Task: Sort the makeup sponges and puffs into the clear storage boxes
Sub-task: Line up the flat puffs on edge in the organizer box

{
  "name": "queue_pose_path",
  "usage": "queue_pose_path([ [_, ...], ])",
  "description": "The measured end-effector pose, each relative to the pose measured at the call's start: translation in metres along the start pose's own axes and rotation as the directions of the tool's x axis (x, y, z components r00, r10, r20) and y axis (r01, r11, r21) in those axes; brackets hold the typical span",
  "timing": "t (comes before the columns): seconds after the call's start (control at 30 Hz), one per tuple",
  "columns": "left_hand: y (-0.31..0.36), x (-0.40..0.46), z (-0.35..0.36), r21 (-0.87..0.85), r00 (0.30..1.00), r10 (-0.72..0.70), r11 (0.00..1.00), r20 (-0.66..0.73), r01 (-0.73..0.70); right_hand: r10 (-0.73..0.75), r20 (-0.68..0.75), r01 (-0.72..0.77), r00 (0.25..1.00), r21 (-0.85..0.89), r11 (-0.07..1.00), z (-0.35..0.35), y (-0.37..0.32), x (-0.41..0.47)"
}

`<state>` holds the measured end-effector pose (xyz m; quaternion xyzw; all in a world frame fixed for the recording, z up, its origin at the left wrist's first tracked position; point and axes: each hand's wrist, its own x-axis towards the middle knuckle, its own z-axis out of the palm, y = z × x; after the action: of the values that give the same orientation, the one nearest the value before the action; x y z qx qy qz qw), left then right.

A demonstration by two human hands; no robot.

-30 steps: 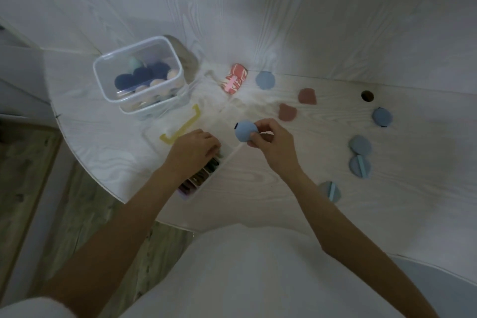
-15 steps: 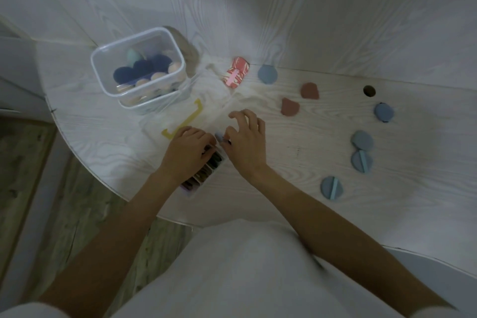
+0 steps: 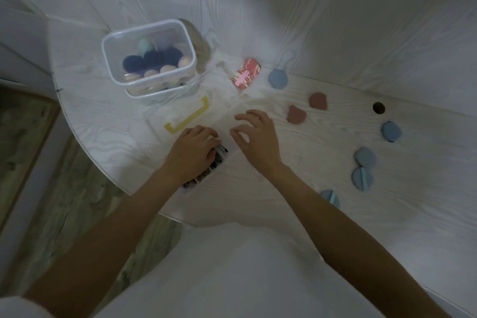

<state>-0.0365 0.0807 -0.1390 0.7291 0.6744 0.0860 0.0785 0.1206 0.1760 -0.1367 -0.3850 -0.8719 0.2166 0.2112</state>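
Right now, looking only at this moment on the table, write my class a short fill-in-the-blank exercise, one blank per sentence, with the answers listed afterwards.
1. The tall clear storage box holding sponges stands to the ____ of both hands.
2. The handle lying on the table is ____ in colour.
3. The number of reddish-brown puffs lying loose on the table is ____.
4. The right hand holds ____.

Answers: left; yellow; two; nothing

White woodgrain table (image 3: pixel 335 137), wall (image 3: pixel 335 20); wood floor (image 3: pixel 38 150).
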Motion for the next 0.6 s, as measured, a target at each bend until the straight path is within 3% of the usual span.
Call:
queue_pose_path([
  [0.1, -0.002, -0.001, 0.003, -0.007, 0.999, 0.007, 1.0, -0.044, -0.007, 0.238, -0.168, -0.208, 0.957, 0.18, 0.961, -0.033, 0.022, 0.033],
  [0.17, -0.006, -0.001, 0.005, 0.018, 0.996, 0.023, 1.0, -0.085, -0.022, 0.296, -0.178, -0.279, 0.938, 0.116, 0.953, -0.041, 0.048, 0.06],
  [0.3, -0.008, 0.0, 0.007, -0.022, 0.997, 0.017, 1.0, -0.076, -0.019, 0.135, 0.199, -0.107, 0.971, -0.142, 0.984, -0.021, 0.102, 0.101],
  [0.37, -0.009, 0.001, 0.01, -0.059, 0.998, 0.004, 0.998, -0.057, -0.007, 0.202, 0.321, -0.133, 0.925, -0.226, 0.965, -0.01, 0.114, 0.107],
  [0.47, -0.01, 0.002, 0.013, -0.091, 0.999, -0.014, 0.996, -0.041, 0.01, 0.229, 0.294, -0.118, 0.928, -0.352, 0.929, -0.005, 0.122, 0.106],
  [0.6, -0.01, 0.002, 0.011, -0.097, 0.999, -0.001, 0.995, -0.053, -0.004, 0.032, 0.106, 0.003, 0.994, -0.318, 0.948, -0.012, 0.118, 0.092],
])
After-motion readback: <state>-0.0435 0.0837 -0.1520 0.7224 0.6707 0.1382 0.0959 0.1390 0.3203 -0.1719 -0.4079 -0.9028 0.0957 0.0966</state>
